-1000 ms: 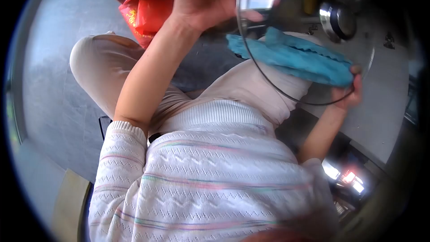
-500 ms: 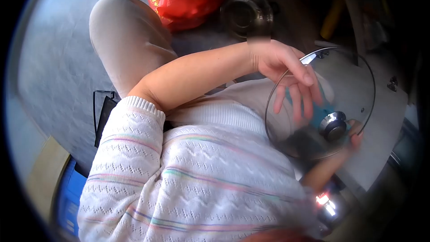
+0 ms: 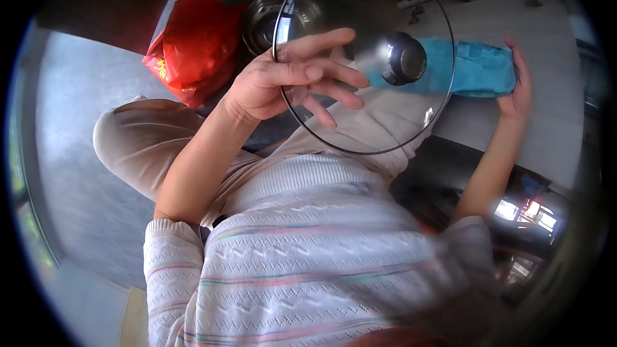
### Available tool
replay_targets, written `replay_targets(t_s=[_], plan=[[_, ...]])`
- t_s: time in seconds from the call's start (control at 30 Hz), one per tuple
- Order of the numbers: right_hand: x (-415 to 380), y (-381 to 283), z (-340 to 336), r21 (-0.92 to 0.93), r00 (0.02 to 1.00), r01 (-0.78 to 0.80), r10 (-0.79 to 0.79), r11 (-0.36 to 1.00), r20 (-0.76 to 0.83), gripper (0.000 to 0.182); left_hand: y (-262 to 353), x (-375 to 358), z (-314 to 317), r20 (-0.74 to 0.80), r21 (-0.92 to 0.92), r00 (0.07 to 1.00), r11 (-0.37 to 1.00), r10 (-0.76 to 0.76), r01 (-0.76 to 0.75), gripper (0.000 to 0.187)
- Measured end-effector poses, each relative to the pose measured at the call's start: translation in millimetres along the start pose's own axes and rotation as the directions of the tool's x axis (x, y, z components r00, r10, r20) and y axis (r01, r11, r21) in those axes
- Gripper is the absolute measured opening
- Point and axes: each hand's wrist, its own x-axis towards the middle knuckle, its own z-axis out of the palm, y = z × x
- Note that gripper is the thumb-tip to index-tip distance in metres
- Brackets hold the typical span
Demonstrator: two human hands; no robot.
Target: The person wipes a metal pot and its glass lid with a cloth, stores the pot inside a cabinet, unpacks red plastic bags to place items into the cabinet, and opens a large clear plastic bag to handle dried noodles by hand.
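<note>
A round clear glass pot lid (image 3: 379, 132) with a dark rim and a dark, shiny knob is held up over my lap. My left hand (image 3: 276, 80) grips its left edge, the fingers spread and partly seen through the glass. Right of the lid lies a turquoise soft pack (image 3: 482, 67) with a crinkled surface, its left part visible through the glass. My right hand (image 3: 519, 93) is curled around the pack's right end, with some fingers hidden behind it.
A red plastic bag (image 3: 199, 45) with gold print sits on the floor at the upper left, beside a shiny round pot (image 3: 257, 22). A pale tabletop (image 3: 546, 115) is on the right. Below it stands a dark glossy surface (image 3: 533, 212) with bright reflections.
The view has swung, so the lid appears further left and higher. My right hand, earlier near the lid's right edge, is now further out at the turquoise pack's end.
</note>
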Motion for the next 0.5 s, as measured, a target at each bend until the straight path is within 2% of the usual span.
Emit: replay_targets(t_s=[0.03, 0.17, 0.23, 0.33, 0.4, 0.43, 0.47, 0.5], plan=[[-14, -5, 18, 0.012, 0.999, 0.028, -0.028, 1.000, 0.018, 0.031, -5, -5, 0, -0.036, -0.014, 0.999, 1.000, 0.011, -0.011, 0.063], [-50, 0, 64, -0.041, 0.938, 0.041, -0.024, 0.998, 0.347, 0.034, -30, -22, 4, -0.081, -0.129, 0.995, 0.990, 0.051, -0.061, 0.065], [-55, 15, 81, -0.036, 0.885, 0.041, -0.020, 0.999, 0.464, 0.036, -36, -27, 2, -0.092, -0.088, 0.995, 0.995, 0.032, -0.040, 0.064], [-56, 26, 98, -0.089, 0.827, 0.015, 0.038, 0.996, 0.562, 0.039, -37, -32, 7, -0.122, -0.003, 0.992, 1.000, 0.015, -0.015, 0.062], [-58, 25, 108, -0.132, 0.773, 0.050, 0.045, 0.990, 0.633, 0.040, -39, -34, 10, -0.169, 0.029, 0.986, 1.000, 0.005, 0.000, 0.063], [-61, 24, 114, -0.152, 0.746, 0.071, 0.048, 0.986, 0.665, 0.041, -40, -34, 12, -0.189, 0.045, 0.982, 0.999, -0.001, 0.009, 0.063], [-66, 26, 122, -0.220, 0.768, 0.091, 0.072, 0.971, 0.636, 0.037, -41, -35, 14, -0.199, 0.044, 0.980, 0.999, -0.006, 0.015, 0.063], [-65, 31, 123, -0.326, 0.754, 0.197, 0.069, 0.925, 0.653, 0.034, -42, -35, 15, -0.209, 0.041, 0.978, 0.999, -0.010, 0.019, 0.063]])
